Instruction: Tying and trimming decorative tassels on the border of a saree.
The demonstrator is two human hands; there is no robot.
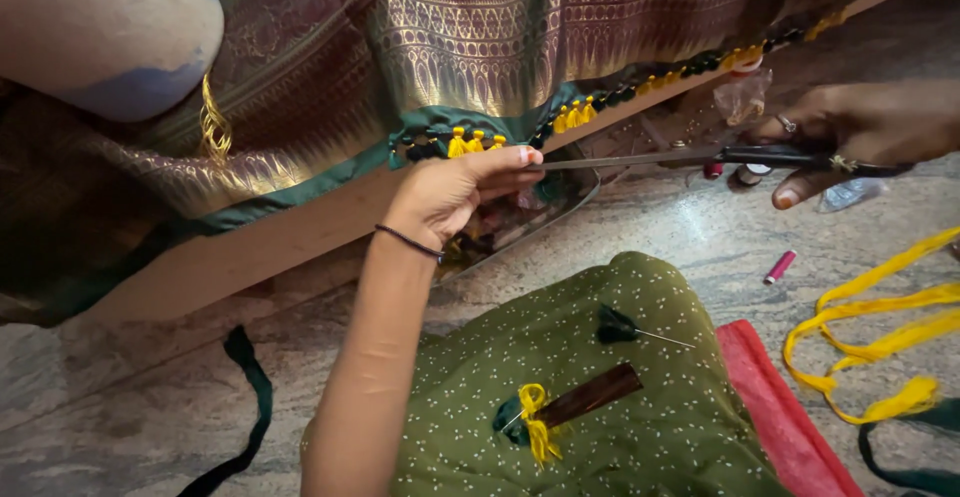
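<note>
My left hand [455,192] pinches the green edge of a maroon and gold woven cloth [430,47], right under a row of small yellow tassels [475,142]. My right hand [865,132] grips the black handles of long scissors [660,160], whose blades point left and reach my left fingertips. The tasselled edge [650,85] runs up to the right along a wooden ledge.
On my green dotted lap [600,387] lie a brown wooden tool [590,399] with yellow and green thread, and a needle with a green tuft [625,329]. Yellow thread strands [880,337], a red cloth [785,417], a pink spool [780,267] and a metal tray [530,227] sit on the stone floor.
</note>
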